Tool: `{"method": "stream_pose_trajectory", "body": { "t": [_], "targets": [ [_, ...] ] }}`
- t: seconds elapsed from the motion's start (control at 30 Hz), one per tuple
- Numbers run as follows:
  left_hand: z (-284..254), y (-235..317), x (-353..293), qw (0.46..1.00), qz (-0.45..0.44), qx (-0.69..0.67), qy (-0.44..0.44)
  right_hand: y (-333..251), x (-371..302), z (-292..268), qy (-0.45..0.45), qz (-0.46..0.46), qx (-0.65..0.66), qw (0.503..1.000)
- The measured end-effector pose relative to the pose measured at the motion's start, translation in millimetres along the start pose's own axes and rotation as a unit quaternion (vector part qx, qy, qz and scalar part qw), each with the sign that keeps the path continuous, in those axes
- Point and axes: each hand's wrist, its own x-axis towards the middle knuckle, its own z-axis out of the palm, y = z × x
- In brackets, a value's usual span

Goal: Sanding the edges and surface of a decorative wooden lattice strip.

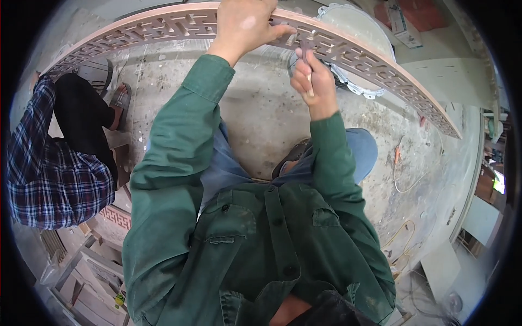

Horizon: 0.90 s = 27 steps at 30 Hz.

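Observation:
A long wooden panel (179,27) with a cut-out lattice pattern stands on edge across the far side, curving through the view. My left hand (244,27) grips its top edge, the thumb stretched along the panel's face and the other fingers mostly hidden. Close to its right, my right hand (315,81) is closed around a slim tool (310,87) with a pale lower end. The tool's upper end meets the lattice openings; its exact kind is unclear.
At left sits another person (65,174) in a plaid shirt, by the panel's left end. Behind the panel stands a large round frame (359,30) with a scalloped white rim. An orange-handled tool (398,154) and pale cord lie on the stained floor (261,108) at right.

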Motion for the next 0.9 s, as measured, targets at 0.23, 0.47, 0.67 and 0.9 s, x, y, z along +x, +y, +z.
{"method": "stream_pose_trajectory", "body": {
  "t": [0.23, 0.47, 0.67, 0.9],
  "targets": [
    [-4.5, 2.6, 0.1, 1.0, -0.009, 0.013, -0.013, 27.8, -61.5, -6.6, 0.033, -0.02, -0.04, 0.998],
    [-3.0, 6.8, -1.7, 1.0, 0.004, 0.001, 0.003, 1.2, 4.1, 10.0, 0.045, -0.027, -0.065, 0.997],
    [-7.8, 5.3, 0.0, 1.0, -0.018, 0.011, -0.013, 30.3, -52.2, -0.4, 0.102, -0.025, -0.16, 0.981],
    [-4.9, 6.3, 2.7, 1.0, 0.011, 0.006, 0.001, 11.8, -9.0, 6.1, 0.035, -0.057, -0.145, 0.987]
  ]
}}
